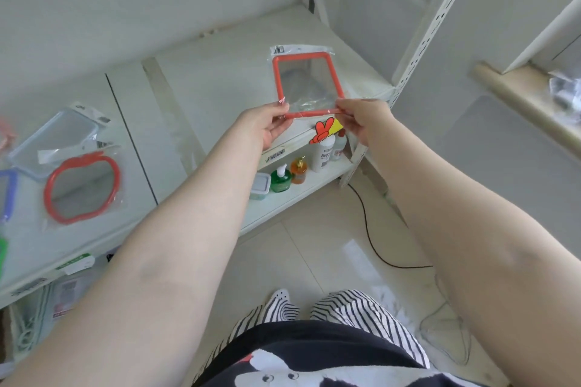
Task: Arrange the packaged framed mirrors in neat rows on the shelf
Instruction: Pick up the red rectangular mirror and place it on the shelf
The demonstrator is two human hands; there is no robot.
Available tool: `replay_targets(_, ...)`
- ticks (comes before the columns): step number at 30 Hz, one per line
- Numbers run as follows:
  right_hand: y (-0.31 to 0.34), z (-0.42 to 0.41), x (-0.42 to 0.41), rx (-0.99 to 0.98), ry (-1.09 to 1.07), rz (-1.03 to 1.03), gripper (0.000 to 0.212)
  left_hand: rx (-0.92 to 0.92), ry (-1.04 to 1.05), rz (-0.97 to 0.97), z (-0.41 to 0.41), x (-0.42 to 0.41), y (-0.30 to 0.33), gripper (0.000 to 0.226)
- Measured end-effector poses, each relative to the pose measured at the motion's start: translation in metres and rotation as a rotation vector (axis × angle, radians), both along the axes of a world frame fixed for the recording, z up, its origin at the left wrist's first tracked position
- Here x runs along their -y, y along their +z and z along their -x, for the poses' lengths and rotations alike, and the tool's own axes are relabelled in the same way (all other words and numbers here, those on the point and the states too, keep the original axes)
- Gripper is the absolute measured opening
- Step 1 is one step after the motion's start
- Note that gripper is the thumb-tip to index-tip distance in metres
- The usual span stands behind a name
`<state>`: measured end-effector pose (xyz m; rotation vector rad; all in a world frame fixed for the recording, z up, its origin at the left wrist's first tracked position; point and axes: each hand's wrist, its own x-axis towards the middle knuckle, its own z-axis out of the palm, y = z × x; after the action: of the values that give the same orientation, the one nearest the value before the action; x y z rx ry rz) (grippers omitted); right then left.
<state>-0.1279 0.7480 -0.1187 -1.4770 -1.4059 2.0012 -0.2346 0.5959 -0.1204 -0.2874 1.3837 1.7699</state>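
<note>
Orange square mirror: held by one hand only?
No, both hands hold the orange square mirror: the left hand pinches its lower left corner and the right hand its lower right corner.

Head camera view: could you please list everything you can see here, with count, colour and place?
square framed mirror: 1, orange-red, bagged, held over the shelf
apple-shaped mirror: 1, red, bagged, shelf left
rectangular mirror: 1, pale blue, bagged, behind the apple one
shelf: 1, white, top level
pump bottles: 2, green and orange, lower shelf
white bottle: 1, lower shelf
cable: 1, black, floor
hands: left and right, each pinching a bottom corner of the square mirror
</note>
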Motion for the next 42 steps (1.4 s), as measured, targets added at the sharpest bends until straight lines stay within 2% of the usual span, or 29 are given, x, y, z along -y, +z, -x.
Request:
replay_targets(6,-0.01,0.031,-0.054,-0.017,0.075,-0.002,0.014,-0.003,0.053,0.004,0.021,-0.047,-0.005,0.011)
replay_targets(15,-0.005,0.067,-0.158,-0.114,0.228,-0.017,0.01,-0.01,0.253,-0.034,0.026,-0.138,-0.006,0.016)
replay_targets(23,-0.016,0.099,-0.196,-0.113,0.34,0.047,0.013,0.014,0.369,0.004,0.039,-0.17,-0.013,0.017)
replay_targets(29,-0.027,0.142,-0.219,-0.071,0.342,0.057,0.012,0.043,0.382,-0.003,0.075,-0.19,-0.019,0.016)
replay_targets(35,-0.032,0.189,-0.239,-0.06,0.314,0.036,0.017,0.014,0.247,0.048,0.129,-0.209,-0.024,0.016)
replay_targets(39,-0.039,0.21,-0.248,-0.126,0.308,0.033,0.02,-0.082,0.239,0.115,0.15,-0.224,-0.034,0.034)
replay_targets(42,-0.049,0.223,-0.256,-0.13,0.307,0.009,0.02,-0.138,0.345,0.124,0.154,-0.234,-0.044,0.039)
